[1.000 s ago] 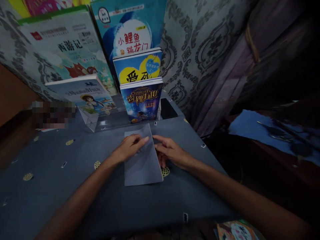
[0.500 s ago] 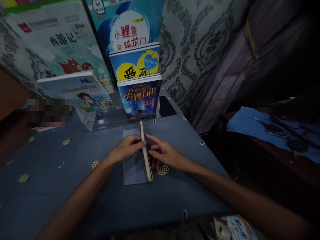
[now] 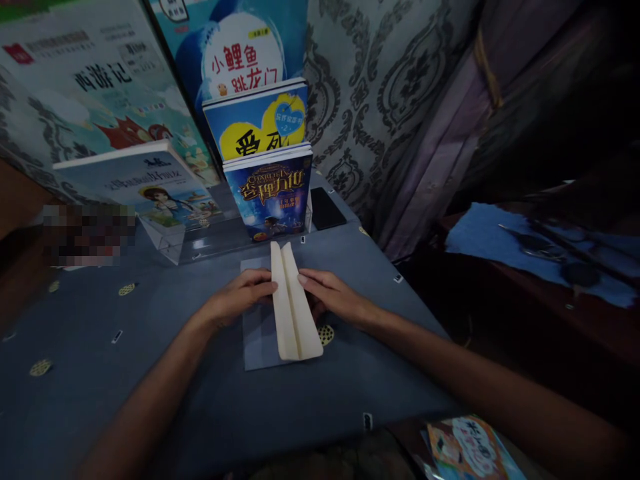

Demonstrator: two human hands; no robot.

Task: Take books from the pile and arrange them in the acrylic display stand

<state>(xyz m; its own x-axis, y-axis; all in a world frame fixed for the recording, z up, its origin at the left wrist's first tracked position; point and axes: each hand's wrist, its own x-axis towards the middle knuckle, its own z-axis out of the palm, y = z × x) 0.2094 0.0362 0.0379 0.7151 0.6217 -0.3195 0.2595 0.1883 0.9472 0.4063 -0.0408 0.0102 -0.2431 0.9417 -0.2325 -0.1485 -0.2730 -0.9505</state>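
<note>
A small notebook (image 3: 295, 313) with plain cream pages and rounded corners is partly open between my hands, its centre fold running away from me. My left hand (image 3: 245, 291) grips the left side, thumb on the page edge and fingers behind. On the right side, my right hand (image 3: 333, 293) holds it with the thumb on the page and the other fingers hidden beneath. Under the notebook and to its left lies a flat grey-blue rectangular sheet (image 3: 257, 340), partly covered by it.
Books stand in clear holders at the back, including a dark blue one (image 3: 273, 200) and a pale blue one (image 3: 175, 193). A black phone-like slab (image 3: 327, 208) lies beside them. Right of the table, a blue cloth (image 3: 480, 233) bears dark items. A colourful booklet (image 3: 473, 450) is below the front edge.
The notebook was nearly closed and seen edge-on; now it is spread apart, showing cream pages. My right hand has gone from loose beside it to gripping its right side. The view has shifted slightly.
</note>
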